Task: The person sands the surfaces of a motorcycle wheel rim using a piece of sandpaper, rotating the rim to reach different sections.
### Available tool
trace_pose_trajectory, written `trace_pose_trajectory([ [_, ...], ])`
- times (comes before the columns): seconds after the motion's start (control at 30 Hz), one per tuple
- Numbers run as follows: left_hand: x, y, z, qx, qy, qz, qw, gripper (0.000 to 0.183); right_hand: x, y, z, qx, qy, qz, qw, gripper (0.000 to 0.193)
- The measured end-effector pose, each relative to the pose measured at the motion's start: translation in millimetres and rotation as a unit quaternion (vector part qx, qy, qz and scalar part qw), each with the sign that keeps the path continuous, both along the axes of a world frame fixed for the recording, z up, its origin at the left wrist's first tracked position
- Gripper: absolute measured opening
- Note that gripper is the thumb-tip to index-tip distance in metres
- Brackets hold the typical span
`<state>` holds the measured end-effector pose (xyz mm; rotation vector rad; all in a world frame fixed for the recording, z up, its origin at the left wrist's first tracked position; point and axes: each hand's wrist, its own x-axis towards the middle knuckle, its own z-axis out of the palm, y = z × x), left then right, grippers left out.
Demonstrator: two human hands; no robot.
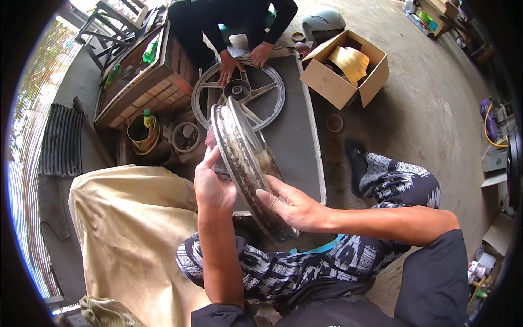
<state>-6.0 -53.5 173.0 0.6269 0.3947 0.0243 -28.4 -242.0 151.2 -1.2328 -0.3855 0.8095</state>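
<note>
A bare motorcycle wheel (239, 158) stands tilted on edge above my lap, its outer band stained and patchy. My right hand (297, 207) grips its lower right side, thumb across the rim. At the wheel's left side is my left hand (213, 185), fingers pointing up and curled about a small reddish-grey sheet (210, 138) beside the rim. It resembles sandpaper, partly hidden by the fingers and wheel. Beyond, a second spoked wheel (277, 109) lies on a grey tabletop (294, 158), with another person's two hands (230, 68) on it.
An open cardboard box (333, 90) holding a yellow curved piece sits right of the table, near a grey helmet (322, 23). On the left are a bucket (144, 136) with a green-capped bottle, a small round tub (186, 136), a wooden cabinet (163, 82) and a tan cloth cover (131, 218).
</note>
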Motion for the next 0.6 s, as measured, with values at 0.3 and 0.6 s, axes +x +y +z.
trace_pose_trajectory([
  [0.3, 23.6, -24.2, -3.1, 0.025, 0.005, -0.111, 0.993, 0.037, -9.1, -13.6, -2.0, -0.006, -0.027, -0.083, 0.996, 0.059],
  [0.6, 71.3, -52.2, -31.1, 0.048, -0.009, -0.157, 0.986, 0.037, 16.7, -29.4, -26.9, -0.015, -0.022, -0.159, 0.987, 0.054],
])
